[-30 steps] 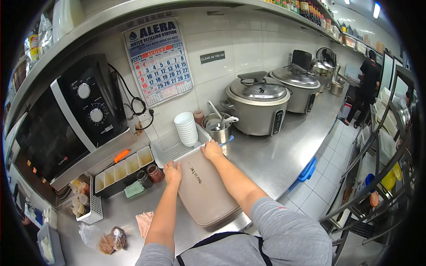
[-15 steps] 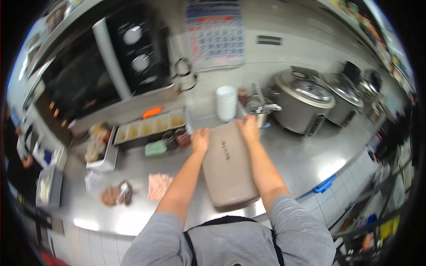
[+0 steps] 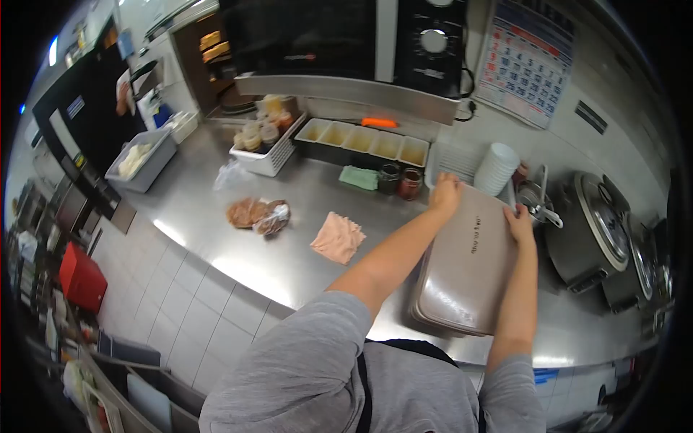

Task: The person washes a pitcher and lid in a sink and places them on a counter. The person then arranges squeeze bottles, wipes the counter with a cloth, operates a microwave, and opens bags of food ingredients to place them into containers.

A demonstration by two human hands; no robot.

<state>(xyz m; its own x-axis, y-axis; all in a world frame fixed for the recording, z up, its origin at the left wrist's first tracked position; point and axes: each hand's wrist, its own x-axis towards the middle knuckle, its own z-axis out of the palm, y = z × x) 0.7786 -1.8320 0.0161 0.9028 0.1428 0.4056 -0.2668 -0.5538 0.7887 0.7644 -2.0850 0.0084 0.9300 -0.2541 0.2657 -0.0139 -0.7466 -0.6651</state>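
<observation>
A taupe rectangular plastic bin (image 3: 469, 267) with rounded corners and black lettering on its upper face rests on the steel counter, right in front of me. My left hand (image 3: 447, 193) is closed over its far left corner. My right hand (image 3: 518, 222) grips the far right edge, fingers curled on the rim. Just beyond the hands stands a stack of white bowls (image 3: 497, 167) beside a clear ribbed tray (image 3: 456, 160). Two small jars, one dark (image 3: 389, 177) and one red (image 3: 411, 182), are left of my left hand. The bin's underside is hidden.
Left on the counter (image 3: 191, 184) lie a pink cloth (image 3: 338, 237), bagged brown food (image 3: 256, 215) and a green cloth (image 3: 359, 177). Behind are a row of sauce tubs (image 3: 361, 139), a white basket (image 3: 268, 160) and a microwave (image 3: 346, 43). Large cookers (image 3: 588, 231) stand at right.
My view has swung left, so the counter's things appear farther right and more of the left side shows. Both hands remain on the bin's far end.
</observation>
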